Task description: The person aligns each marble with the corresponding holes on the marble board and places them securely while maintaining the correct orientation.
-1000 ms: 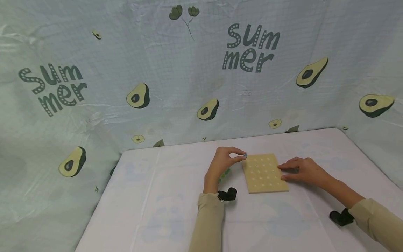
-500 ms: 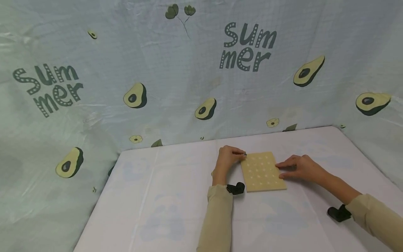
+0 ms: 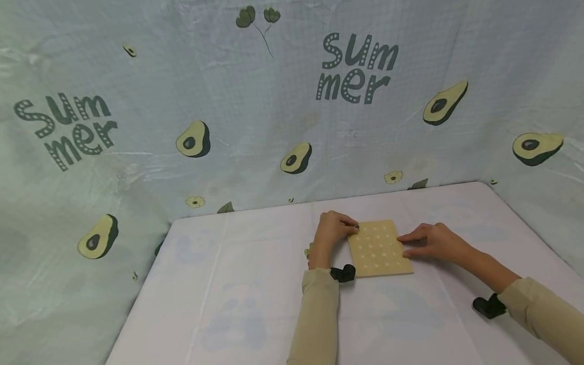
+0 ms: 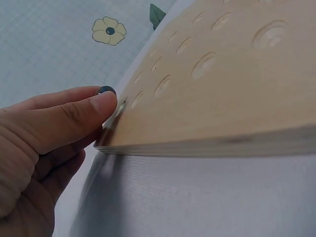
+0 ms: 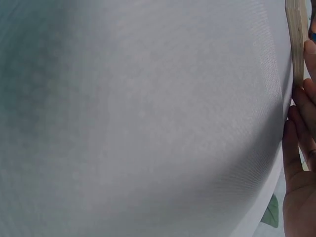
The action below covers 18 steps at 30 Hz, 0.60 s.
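Note:
A square light-wood board [image 3: 380, 248] with rows of shallow round hollows lies flat on the table. My left hand [image 3: 332, 235] is at its far left corner and pinches a small dark blue marble [image 4: 106, 90] between thumb and fingertips. In the left wrist view the marble is close to the board's corner, mostly covered by the thumb. My right hand [image 3: 435, 243] touches the board's right edge with its forefinger and thumb, fingers extended. The right wrist view catches that hand's fingers [image 5: 292, 143] at its right margin, by the board's layered edge.
Small green round things [image 3: 308, 252] peek out beside my left wrist, partly hidden by it. A pale printed cloth covers the table [image 3: 246, 304]. Behind it hangs a wall cloth [image 3: 255, 101] with avocados and lettering.
My left hand has brought the marble from just off the board's far left corner in against it, its forearm shifting right. My right hand keeps its place at the edge.

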Tool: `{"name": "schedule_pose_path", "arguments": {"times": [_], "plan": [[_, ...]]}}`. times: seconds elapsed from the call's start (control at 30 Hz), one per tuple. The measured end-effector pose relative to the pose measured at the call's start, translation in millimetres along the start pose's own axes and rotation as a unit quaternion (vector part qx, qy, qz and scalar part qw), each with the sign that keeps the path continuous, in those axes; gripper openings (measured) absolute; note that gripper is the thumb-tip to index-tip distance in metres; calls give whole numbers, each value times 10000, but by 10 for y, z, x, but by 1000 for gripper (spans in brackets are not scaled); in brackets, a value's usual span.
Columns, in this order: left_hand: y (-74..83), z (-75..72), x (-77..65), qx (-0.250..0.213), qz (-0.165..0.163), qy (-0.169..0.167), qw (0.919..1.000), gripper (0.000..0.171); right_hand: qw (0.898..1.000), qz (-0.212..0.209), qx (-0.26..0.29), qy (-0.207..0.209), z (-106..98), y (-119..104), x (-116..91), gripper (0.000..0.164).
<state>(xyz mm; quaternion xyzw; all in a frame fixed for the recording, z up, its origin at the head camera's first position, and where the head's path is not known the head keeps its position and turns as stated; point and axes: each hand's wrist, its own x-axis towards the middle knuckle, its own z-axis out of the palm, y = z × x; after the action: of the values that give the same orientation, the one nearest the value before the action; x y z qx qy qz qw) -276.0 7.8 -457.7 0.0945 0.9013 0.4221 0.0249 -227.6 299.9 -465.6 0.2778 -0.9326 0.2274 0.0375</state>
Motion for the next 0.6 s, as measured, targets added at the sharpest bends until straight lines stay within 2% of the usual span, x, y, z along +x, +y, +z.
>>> {"name": "schedule_pose_path", "arguments": {"times": [0.23,0.6], "plan": [[-6,20,3,-181,206,9,9996,11,9999,114,-13,-35,-17,10,-11,44],[-32,10,-4,50,98,-94,9999,14,9998,-51,168,18,0,-5,-1,44]]}}
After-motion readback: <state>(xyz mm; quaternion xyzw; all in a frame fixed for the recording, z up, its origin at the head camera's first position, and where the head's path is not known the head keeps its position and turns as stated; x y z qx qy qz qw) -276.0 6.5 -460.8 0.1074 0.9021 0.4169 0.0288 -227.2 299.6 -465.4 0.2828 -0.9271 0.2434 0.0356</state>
